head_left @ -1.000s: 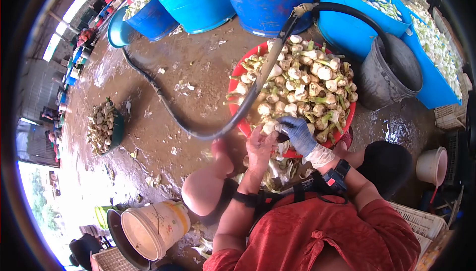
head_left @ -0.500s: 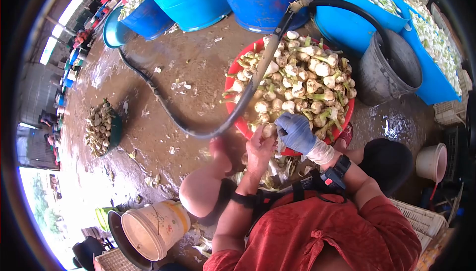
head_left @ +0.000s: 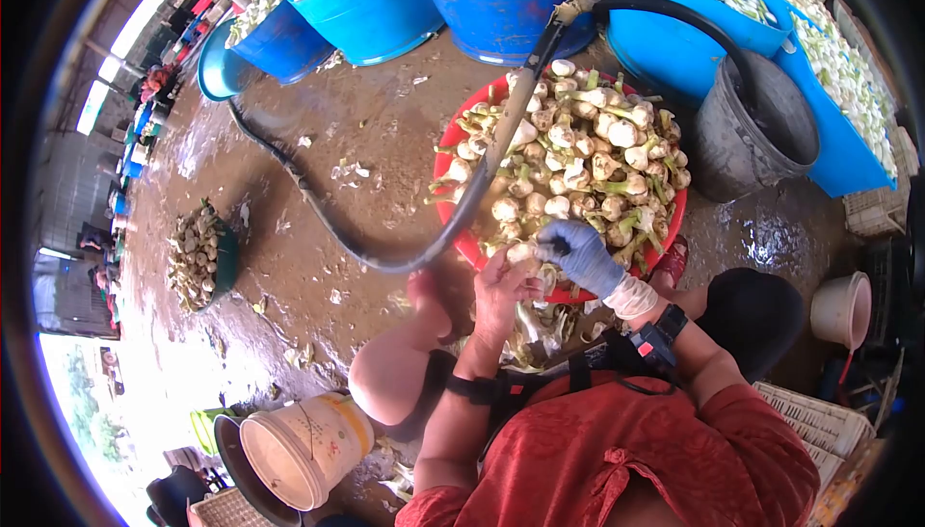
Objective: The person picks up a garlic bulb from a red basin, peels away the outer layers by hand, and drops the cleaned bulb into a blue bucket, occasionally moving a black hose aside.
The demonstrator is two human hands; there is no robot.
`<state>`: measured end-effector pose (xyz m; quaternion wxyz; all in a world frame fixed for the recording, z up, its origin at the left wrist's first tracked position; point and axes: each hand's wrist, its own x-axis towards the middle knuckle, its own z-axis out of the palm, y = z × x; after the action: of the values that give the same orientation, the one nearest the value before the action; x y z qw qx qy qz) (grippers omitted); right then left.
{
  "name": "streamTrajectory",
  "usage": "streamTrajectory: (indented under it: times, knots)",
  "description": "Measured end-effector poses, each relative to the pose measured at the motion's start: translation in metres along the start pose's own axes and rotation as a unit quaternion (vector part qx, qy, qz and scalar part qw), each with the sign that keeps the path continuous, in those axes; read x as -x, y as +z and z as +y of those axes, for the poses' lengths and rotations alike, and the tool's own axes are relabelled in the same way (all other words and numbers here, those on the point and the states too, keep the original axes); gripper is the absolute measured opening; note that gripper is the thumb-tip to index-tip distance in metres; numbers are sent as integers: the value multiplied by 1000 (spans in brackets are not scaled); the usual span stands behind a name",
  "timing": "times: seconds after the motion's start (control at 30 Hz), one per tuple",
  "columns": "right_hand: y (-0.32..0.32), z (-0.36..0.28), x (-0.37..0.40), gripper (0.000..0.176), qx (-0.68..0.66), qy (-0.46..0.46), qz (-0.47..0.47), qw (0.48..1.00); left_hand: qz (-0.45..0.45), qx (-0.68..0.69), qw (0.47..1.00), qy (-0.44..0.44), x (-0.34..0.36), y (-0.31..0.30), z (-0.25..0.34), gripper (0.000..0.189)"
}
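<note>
My bare left hand (head_left: 503,288) is closed on a garlic bulb (head_left: 521,253) at the near rim of a red tub (head_left: 680,214). Beside it, my right hand (head_left: 586,259) wears a blue-grey glove with a whitish cuff. Its fingers curl inward around something small and dark that I cannot make out, close to the bulb. Muddy garlic bulbs (head_left: 575,175) with green stems fill the tub in front of both hands. Peeled leaves and stem scraps (head_left: 540,329) lie on the floor below my hands.
A black hose (head_left: 462,214) crosses over the tub's left side. Behind stand blue tubs (head_left: 511,7) of garlic and a grey bucket (head_left: 747,132). Leftward are a green basket of garlic (head_left: 226,257) and a white bucket (head_left: 323,440). The brown floor (head_left: 289,151) is wet.
My gloved hand has turned slightly and its fingers have shifted, showing more of the dark thing. My left fingers have spread a little while keeping the bulb. The view has shifted slightly.
</note>
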<state>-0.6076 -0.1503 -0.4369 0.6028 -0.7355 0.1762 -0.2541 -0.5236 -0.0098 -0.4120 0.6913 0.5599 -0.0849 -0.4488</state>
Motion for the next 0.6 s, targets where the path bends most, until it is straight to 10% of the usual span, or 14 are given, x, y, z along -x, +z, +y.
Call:
streamTrajectory:
  times: [0.37, 0.47, 0.6]
  knots:
    - [-8, 17, -6, 12, 104, 64, 53, 991, 18, -21, 999, 31, -2, -2, -5, 39]
    - [-8, 7, -3, 10, -45, 72, 59, 995, 37, -35, 998, 37, -1, -1, -3, 39]
    - [3, -8, 5, 6, 141, -115, 17, 983, 45, -140, 987, 66, 2, -4, -11, 32]
